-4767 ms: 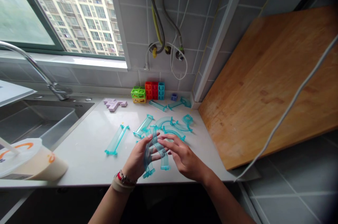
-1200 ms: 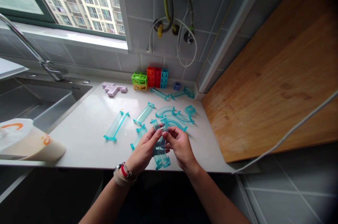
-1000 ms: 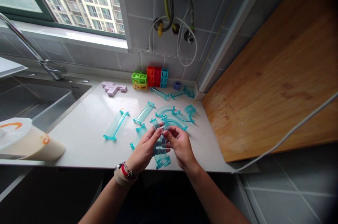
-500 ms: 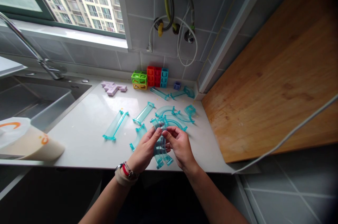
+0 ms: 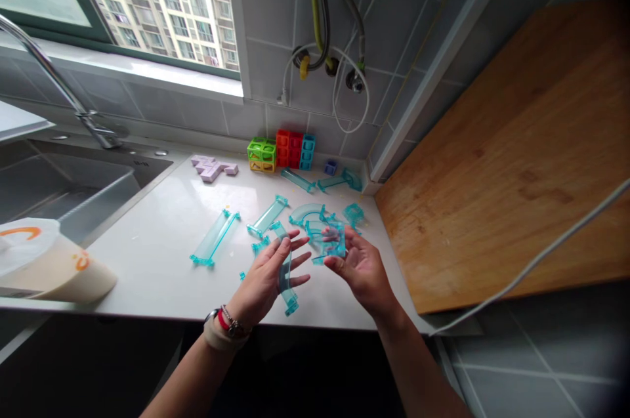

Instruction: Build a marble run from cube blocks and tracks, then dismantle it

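My left hand (image 5: 268, 273) holds a curved translucent teal track piece (image 5: 286, 280) between the thumb in front and the fingers spread behind it. To its right, my right hand (image 5: 361, 267) grips another clear teal track piece (image 5: 335, 239), which looks squarish from this angle. The two held pieces are apart, above the worktop. Partly hidden by my left hand lies a further teal piece (image 5: 260, 245). Beyond my right hand sit curved teal tracks (image 5: 308, 211) and a small square teal piece (image 5: 353, 213).
Straight teal tracks (image 5: 216, 237) lie on the white worktop (image 5: 162, 273). Green, red and blue block frames (image 5: 289, 147) stand against the wall, beside lilac blocks (image 5: 212, 168). A sink (image 5: 93, 185) and a paper roll (image 5: 54, 260) are left; a wooden board (image 5: 502, 162) leans right.
My hands were close together with curved teal pieces held side by side. Now they have moved apart, one piece in each hand, and my left fingers have spread.
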### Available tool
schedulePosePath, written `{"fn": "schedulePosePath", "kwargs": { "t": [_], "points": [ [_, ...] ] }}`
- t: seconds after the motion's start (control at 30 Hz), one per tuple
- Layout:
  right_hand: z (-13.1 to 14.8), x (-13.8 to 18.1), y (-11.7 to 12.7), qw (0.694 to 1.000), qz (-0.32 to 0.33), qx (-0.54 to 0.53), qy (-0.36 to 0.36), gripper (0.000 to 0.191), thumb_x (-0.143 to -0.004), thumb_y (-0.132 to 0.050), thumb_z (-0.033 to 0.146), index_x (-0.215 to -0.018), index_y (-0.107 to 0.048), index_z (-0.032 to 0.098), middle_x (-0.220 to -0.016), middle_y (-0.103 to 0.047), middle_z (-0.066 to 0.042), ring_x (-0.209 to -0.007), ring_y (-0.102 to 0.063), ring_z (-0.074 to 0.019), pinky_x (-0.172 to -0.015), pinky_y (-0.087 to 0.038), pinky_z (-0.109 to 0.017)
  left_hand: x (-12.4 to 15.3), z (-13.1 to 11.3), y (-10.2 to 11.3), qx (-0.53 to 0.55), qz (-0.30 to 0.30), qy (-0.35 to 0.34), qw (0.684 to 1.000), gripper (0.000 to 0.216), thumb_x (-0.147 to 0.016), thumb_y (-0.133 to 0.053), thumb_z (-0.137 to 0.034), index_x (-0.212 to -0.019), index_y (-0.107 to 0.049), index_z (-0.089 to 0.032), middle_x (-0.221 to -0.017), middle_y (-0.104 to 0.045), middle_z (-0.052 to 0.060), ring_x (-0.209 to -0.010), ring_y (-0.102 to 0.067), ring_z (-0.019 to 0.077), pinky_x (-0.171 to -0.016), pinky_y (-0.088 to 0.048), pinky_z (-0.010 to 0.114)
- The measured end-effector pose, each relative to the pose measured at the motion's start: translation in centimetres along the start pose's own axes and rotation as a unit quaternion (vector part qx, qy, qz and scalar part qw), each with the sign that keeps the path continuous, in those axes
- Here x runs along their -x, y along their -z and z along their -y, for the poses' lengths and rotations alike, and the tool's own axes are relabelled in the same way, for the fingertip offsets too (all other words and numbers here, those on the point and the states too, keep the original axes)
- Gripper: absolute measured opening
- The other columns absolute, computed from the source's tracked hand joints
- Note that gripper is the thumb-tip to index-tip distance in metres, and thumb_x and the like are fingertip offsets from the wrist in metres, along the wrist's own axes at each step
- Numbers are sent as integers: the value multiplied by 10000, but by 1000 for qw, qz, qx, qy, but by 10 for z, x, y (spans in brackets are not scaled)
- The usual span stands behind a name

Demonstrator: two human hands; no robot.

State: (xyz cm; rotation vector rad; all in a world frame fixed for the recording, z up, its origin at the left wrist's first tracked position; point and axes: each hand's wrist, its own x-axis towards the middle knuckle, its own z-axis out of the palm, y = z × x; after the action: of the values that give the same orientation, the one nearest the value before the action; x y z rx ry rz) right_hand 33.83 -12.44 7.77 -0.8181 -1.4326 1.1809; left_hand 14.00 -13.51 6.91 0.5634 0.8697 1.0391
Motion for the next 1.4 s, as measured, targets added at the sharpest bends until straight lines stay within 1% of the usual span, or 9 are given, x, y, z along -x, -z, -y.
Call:
{"fn": "schedulePosePath", "kwargs": {
  "t": [0.1,0.23,0.37,0.57,0.83,0.93,1.07,1.3,1.4],
  "points": [
    [11,1,6,970,87,177,142,383,-921,-754,221,-1291,-695,300,-1339,-660,-84,-1292,-605,-275,-1097,-525,-470,1,-1,0,47,27,39,998,456,-969,-666,-454,-1364,-615,-232,-1363,-657,165,-1062,-733,291,-764,-654,394],
    [18,2,2,879,194,344,266,391,-972,-631,89,-1311,-686,278,-1336,-689,-88,-1340,-576,-261,-1145,-501,-491,0,0,-1,114,97,147,978,421,-970,-640,-515,-1210,-674,-171,-850,-709,67,-687,-733,192,-707,-665,403],
    [20,2,-2,839,226,387,307,380,-974,-581,32,-1283,-699,218,-1312,-702,-119,-1361,-574,-260,-1112,-545,-460,1,-4,-4,113,121,189,968,399,-959,-650,-525,-1120,-675,-160,-879,-723,72,-670,-732,186,-708,-675,423],
    [28,5,-1,804,238,399,371,374,-975,-576,25,-1305,-686,164,-1366,-678,-153,-1439,-516,-286,-1136,-533,-470,12,-14,-10,49,156,138,977,467,-971,-608,-559,-1230,-648,-172,-903,-747,114,-740,-764,250,-657,-671,425],
    [18,15,-5,822,172,406,361,511,-928,-603,-10,-1367,-659,247,-1458,-578,-147,-1445,-487,-326,-1128,-517,-554,15,-16,-14,49,123,49,990,462,-955,-658,-501,-1258,-607,-157,-929,-742,147,-771,-770,289,-569,-639,359],
    [12,21,-9,850,168,379,326,611,-924,-581,-13,-1462,-572,276,-1494,-542,-132,-1440,-487,-319,-1148,-493,-579,15,-16,-13,53,102,38,993,431,-952,-672,-481,-1233,-620,-158,-981,-737,149,-756,-761,260,-571,-642,350],
    [12,26,-12,901,86,336,260,608,-945,-562,19,-1491,-532,286,-1473,-531,-131,-1390,-535,-304,-1119,-525,-560,17,-17,-13,80,80,4,994,388,-942,-706,-401,-1251,-613,-185,-1067,-729,131,-755,-747,219,-620,-660,373],
    [8,23,-7,818,138,454,325,658,-910,-635,-7,-1474,-561,324,-1519,-497,-129,-1434,-494,-318,-1145,-503,-551,13,-7,-10,88,84,1,993,360,-938,-712,-423,-1187,-670,-167,-1135,-730,142,-800,-761,222,-625,-630,298],
    [-1,21,-4,815,129,453,338,643,-926,-624,16,-1491,-544,313,-1504,-528,-136,-1437,-496,-313,-1125,-525,-546,11,-2,-7,87,83,8,993,345,-950,-697,-431,-1171,-690,-167,-1167,-729,151,-932,-764,248,-723,-634,306]
  ]
}}
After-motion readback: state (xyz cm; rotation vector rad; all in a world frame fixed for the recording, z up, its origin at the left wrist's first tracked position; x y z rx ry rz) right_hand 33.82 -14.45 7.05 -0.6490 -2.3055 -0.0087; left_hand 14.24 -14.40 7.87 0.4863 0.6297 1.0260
